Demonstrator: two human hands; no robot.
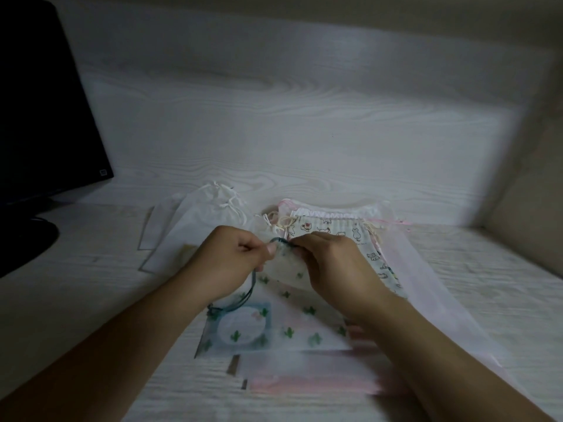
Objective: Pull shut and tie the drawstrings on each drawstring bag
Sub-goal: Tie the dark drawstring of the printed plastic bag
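Together, left hand (234,258) and right hand (332,263) pinching teal drawstring (281,241) atop cactus-print bag (292,296).

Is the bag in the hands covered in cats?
No, the bag held by the left hand and right hand has green cactuses; the cat bag lies behind.

Single head-worn view, angled forward and down, close above desk (91,300)
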